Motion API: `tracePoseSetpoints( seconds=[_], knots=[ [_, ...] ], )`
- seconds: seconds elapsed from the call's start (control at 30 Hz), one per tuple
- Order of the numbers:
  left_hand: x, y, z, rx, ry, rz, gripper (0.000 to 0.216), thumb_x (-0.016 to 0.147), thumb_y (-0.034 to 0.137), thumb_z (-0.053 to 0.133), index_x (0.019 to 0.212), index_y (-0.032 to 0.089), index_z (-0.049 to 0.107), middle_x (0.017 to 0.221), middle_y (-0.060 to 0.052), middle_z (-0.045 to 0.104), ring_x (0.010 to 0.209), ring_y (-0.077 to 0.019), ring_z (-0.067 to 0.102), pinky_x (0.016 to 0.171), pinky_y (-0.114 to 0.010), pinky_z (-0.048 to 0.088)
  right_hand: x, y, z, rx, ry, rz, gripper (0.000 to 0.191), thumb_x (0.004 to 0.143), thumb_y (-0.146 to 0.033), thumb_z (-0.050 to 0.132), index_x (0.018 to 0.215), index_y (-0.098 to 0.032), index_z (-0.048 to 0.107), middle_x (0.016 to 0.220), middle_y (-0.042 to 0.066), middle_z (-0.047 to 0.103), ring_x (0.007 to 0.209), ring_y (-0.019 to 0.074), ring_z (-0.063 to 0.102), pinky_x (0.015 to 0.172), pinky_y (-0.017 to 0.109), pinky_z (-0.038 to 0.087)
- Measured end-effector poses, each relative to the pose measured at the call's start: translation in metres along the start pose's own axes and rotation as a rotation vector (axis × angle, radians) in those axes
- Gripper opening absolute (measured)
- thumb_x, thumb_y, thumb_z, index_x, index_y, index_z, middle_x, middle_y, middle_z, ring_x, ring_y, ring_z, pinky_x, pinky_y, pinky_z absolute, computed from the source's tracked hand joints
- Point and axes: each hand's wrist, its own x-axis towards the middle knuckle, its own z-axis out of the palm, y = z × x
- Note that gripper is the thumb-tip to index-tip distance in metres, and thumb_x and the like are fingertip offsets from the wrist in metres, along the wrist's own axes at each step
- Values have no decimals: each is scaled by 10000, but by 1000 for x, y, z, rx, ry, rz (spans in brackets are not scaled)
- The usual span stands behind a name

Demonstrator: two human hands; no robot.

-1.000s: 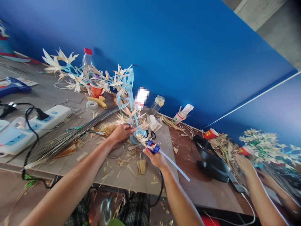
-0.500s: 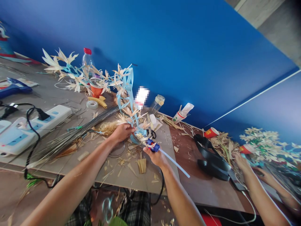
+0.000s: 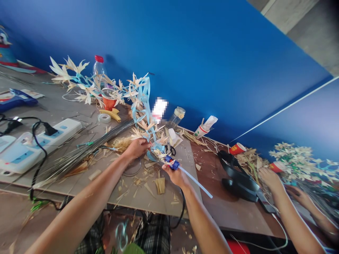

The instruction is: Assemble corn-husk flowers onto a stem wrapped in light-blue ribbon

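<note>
My left hand (image 3: 139, 147) is closed in a pinch at the lower end of a craft flower branch (image 3: 144, 132), made of pale dried-husk petals on light blue stems. My right hand (image 3: 175, 175) is wrapped around a blue hot glue gun (image 3: 173, 163). A long translucent glue stick (image 3: 197, 182) sticks out of its back, toward the lower right. The gun's front end meets the pale husk bits near my left fingertips; whether it touches the stem I cannot tell. Light blue ribbon (image 3: 144, 91) loops above the branch. Black-handled scissors (image 3: 172, 151) lie just behind the gun.
A power strip (image 3: 62, 130) with black cords lies left, beside a bundle of thin wires (image 3: 92, 150). A bottle (image 3: 98, 67), a glass jar (image 3: 178, 115) and a paper cup (image 3: 201, 130) stand along the wall. A black headset-like object (image 3: 235, 176) and a co-worker's hands (image 3: 270, 178) are right.
Both my hands keep nearly the same position and grip. The view has shifted slightly. At the right, the co-worker's hand has moved a little to the left.
</note>
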Motion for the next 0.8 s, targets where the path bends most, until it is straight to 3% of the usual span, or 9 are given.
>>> tracePoseSetpoints(
  seconds=[0.23, 0.63, 0.8],
  knots=[
    [3, -2, 0, 108, -42, 34, 358, 649, 501, 604, 594, 147, 589, 434, 53, 400, 436, -78, 322, 451, -226, 250, 1, -7, 0, 59, -3, -11, 487, 770, -653, 503, 646, -193, 603, 617, 27, 629, 587, 155, 557, 595, 253, 470],
    [1, 3, 2, 231, 29, 111, 218, 688, 344, 582, 596, 152, 628, 580, 1, 579, 569, -128, 471, 596, -245, 374, 2, -8, 0, 7, -9, -43, 458, 804, -607, 497, 676, -188, 628, 645, 45, 654, 614, 176, 588, 589, 264, 474],
    [-1, 8, 2, 138, 24, 66, 179, 679, 308, 595, 586, 156, 607, 454, 33, 475, 496, -116, 431, 535, -236, 345, 1, -3, 1, -42, -11, -87, 461, 834, -590, 482, 661, -202, 660, 649, 58, 663, 637, 192, 611, 590, 274, 473]
  ],
)
